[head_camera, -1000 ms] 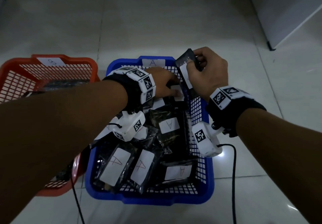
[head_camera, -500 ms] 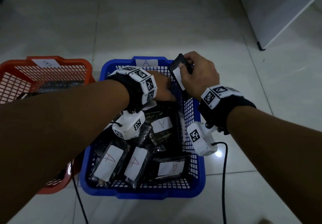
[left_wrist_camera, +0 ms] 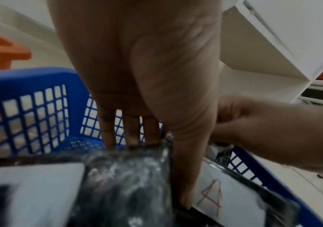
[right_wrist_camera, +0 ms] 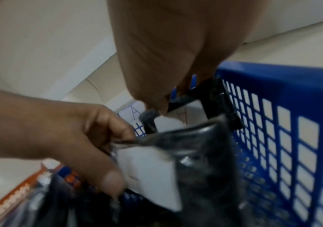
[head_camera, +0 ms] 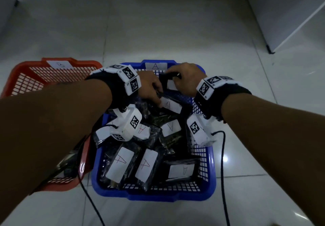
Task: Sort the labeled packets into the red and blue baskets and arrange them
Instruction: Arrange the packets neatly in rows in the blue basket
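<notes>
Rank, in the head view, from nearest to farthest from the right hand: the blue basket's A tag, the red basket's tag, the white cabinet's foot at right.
From the right hand:
1. Blue basket's A tag, just left on the far rim.
2. White cabinet's foot, far right on the floor.
3. Red basket's tag, far left.

Black packets (head_camera: 119, 166) with white labels marked A are piled askew in the blue basket (head_camera: 153, 195), one (head_camera: 168, 83) held upright at its far edge, while the red basket (head_camera: 22, 79) stands beside it at the left.
</notes>
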`<state>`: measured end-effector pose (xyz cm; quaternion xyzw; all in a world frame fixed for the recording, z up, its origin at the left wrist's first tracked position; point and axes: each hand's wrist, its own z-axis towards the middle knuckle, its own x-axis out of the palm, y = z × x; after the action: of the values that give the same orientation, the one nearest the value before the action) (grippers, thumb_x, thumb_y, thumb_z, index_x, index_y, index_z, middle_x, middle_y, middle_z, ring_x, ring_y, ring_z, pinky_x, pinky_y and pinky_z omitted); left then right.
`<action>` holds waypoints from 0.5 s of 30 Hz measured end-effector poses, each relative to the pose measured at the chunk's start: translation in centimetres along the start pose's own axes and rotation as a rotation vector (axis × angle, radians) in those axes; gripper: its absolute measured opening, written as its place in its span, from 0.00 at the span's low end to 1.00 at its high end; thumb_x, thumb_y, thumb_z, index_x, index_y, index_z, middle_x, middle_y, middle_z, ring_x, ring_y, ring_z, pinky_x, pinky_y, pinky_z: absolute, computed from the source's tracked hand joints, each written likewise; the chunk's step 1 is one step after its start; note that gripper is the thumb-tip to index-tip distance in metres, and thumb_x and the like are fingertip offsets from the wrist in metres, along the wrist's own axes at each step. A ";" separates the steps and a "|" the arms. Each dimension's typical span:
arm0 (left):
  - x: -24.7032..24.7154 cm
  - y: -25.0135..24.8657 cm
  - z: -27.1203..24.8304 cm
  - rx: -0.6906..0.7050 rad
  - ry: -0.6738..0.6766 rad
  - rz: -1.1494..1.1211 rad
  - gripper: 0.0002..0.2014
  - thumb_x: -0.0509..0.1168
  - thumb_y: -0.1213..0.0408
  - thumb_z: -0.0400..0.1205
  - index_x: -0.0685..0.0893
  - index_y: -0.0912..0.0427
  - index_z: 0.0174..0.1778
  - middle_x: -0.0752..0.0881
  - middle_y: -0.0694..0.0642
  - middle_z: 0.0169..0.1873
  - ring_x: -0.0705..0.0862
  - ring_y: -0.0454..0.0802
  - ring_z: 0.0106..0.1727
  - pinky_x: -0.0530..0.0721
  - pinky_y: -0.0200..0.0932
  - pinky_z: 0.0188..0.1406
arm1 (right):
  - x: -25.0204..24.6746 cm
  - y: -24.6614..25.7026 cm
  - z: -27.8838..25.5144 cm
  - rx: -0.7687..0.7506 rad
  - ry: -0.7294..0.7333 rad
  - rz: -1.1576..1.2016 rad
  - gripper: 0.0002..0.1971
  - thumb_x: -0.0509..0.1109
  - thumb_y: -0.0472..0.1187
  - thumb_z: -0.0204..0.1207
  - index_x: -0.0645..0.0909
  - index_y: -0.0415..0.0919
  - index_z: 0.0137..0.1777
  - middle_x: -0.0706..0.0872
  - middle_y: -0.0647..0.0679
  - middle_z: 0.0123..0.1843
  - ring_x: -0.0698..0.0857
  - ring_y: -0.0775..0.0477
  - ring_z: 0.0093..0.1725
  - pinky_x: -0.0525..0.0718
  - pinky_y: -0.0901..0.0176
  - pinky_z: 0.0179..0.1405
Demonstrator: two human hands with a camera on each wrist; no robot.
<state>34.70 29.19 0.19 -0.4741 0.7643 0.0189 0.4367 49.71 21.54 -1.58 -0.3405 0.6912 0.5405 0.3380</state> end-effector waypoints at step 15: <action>-1.3 2.4 -2.5 -0.277 -0.040 -0.383 0.07 0.67 0.57 0.77 0.85 0.57 0.39 0.89 0.49 0.34 0.85 0.46 0.37 0.83 0.38 0.38 | 1.2 0.3 0.4 0.054 0.029 -0.131 0.21 0.65 0.32 0.78 0.81 0.49 0.69 0.86 0.42 0.64 0.84 0.38 0.61 0.84 0.46 0.61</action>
<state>31.49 30.34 1.67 -0.6654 0.6418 0.0499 0.3780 48.84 21.83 -2.47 -0.3834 0.6865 0.4936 0.3716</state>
